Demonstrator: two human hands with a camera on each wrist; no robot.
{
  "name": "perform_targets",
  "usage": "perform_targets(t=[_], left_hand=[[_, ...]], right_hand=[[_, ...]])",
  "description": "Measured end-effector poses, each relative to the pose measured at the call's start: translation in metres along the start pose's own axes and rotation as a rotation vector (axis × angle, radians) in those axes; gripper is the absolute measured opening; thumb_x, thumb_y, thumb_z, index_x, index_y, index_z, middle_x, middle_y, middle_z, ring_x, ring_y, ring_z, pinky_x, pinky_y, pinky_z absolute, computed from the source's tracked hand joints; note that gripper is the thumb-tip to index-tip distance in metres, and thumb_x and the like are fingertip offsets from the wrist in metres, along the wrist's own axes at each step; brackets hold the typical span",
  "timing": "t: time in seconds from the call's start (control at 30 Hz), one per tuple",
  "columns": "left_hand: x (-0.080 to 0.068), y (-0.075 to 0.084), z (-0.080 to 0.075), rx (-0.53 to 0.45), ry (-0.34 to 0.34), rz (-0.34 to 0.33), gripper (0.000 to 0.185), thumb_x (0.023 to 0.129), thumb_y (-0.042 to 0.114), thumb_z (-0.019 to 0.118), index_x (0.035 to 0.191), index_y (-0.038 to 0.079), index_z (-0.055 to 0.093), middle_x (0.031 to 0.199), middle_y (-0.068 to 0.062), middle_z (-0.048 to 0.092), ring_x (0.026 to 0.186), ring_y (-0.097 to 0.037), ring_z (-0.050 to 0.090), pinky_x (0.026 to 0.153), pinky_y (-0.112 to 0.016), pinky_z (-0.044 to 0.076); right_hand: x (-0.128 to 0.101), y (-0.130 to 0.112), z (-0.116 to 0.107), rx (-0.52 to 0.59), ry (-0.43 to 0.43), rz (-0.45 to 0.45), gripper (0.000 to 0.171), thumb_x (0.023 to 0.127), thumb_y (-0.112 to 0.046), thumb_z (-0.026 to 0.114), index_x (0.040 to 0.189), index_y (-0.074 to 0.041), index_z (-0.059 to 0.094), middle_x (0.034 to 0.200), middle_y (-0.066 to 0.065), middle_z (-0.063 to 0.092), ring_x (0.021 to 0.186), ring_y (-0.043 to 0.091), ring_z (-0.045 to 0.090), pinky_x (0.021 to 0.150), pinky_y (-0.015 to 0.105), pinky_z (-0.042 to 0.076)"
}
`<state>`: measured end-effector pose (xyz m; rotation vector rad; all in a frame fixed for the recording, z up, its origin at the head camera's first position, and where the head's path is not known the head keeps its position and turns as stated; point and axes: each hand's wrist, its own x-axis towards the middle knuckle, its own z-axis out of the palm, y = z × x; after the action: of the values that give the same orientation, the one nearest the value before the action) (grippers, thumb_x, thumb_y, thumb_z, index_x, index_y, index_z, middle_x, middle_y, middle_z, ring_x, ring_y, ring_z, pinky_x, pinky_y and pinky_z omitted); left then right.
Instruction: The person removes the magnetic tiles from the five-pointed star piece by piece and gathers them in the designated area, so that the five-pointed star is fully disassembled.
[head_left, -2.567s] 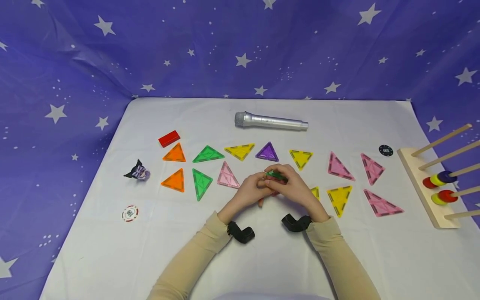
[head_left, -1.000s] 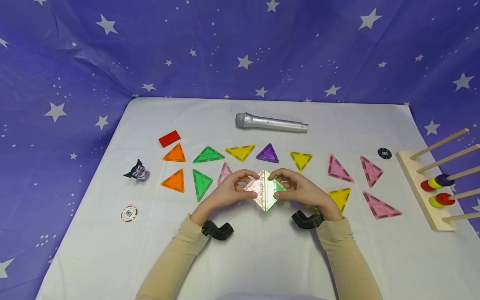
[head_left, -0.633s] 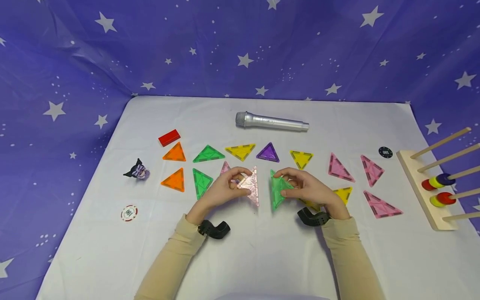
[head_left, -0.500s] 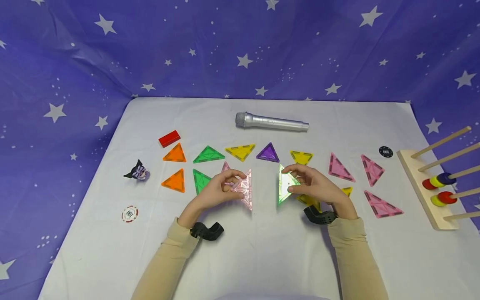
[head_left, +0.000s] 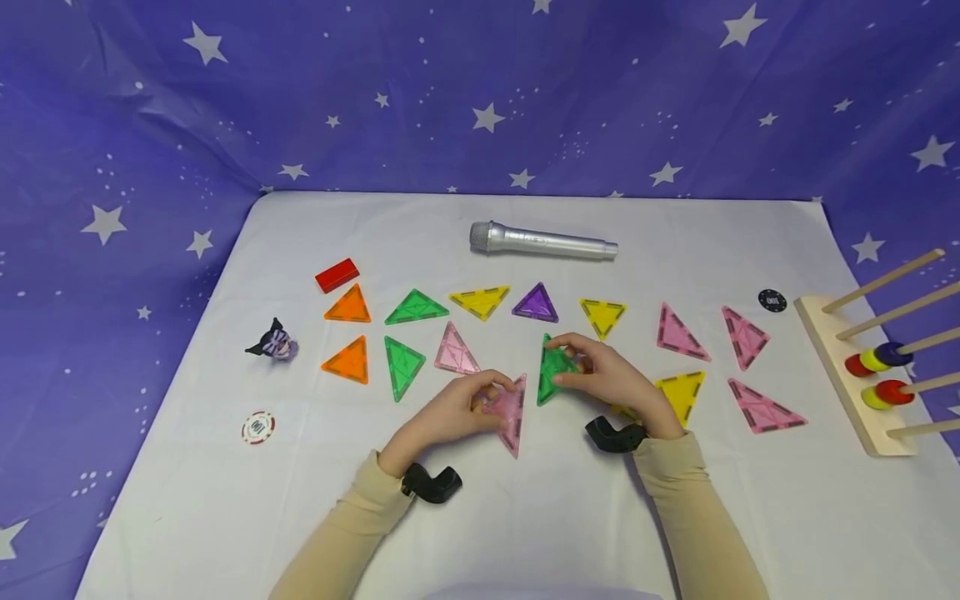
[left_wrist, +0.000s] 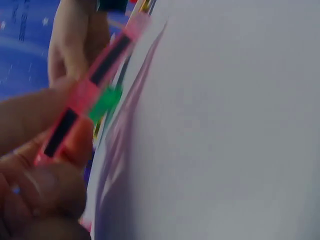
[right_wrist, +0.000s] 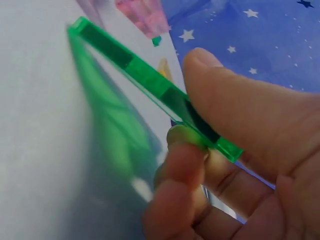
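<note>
My left hand pinches a pink triangle tile low over the white table; the left wrist view shows that pink tile edge-on between thumb and fingers. A little to the right and farther from me, my right hand pinches a green triangle tile. Seen edge-on in the right wrist view, the green tile sits between thumb and fingertips. A small gap separates the two tiles.
Flat triangle tiles lie in rows: orange, green, pink, yellow, purple and more pink ones at the right. A silver microphone lies behind them. A wooden peg rack stands at the right edge.
The joined pink and green tiles were pulled apart, one in each hand. Since half a second ago, the left hand lowered the pink tile toward me and the right moved the green tile left.
</note>
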<state>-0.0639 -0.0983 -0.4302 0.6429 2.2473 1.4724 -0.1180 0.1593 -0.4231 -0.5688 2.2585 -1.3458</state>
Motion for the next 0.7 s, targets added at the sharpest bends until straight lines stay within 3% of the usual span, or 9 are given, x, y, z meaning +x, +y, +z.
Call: perform_targets(t=[0.27, 0.53, 0.7], left_hand=[[-0.001, 0.013, 0.015, 0.385, 0.048, -0.028, 0.049, 0.075, 0.028, 0.074, 0.118, 0.015, 0.053, 0.071, 0.007, 0.052, 0.053, -0.004, 0.041, 0.049, -0.022, 0.035], [-0.006, 0.013, 0.008, 0.505, 0.114, -0.103, 0.052, 0.074, 0.042, 0.072, 0.117, 0.018, 0.055, 0.056, 0.011, 0.044, 0.048, -0.003, 0.040, 0.045, -0.022, 0.033], [-0.005, 0.012, 0.005, 0.518, 0.186, -0.068, 0.037, 0.079, 0.035, 0.069, 0.111, 0.019, 0.060, 0.056, 0.012, 0.043, 0.049, -0.002, 0.040, 0.046, -0.022, 0.033]], right_hand=[[0.001, -0.001, 0.004, 0.046, 0.015, 0.039, 0.045, 0.080, -0.027, 0.069, 0.120, -0.015, 0.051, 0.066, 0.006, 0.040, 0.053, 0.016, 0.034, 0.051, 0.028, 0.028], [0.001, -0.002, 0.005, -0.082, 0.064, 0.101, 0.053, 0.078, -0.033, 0.071, 0.122, -0.016, 0.048, 0.061, 0.003, 0.041, 0.051, 0.016, 0.035, 0.049, 0.028, 0.029], [0.000, -0.002, 0.003, -0.084, 0.070, 0.102, 0.049, 0.079, -0.030, 0.070, 0.119, -0.011, 0.048, 0.063, 0.004, 0.044, 0.052, 0.016, 0.038, 0.048, 0.027, 0.030]])
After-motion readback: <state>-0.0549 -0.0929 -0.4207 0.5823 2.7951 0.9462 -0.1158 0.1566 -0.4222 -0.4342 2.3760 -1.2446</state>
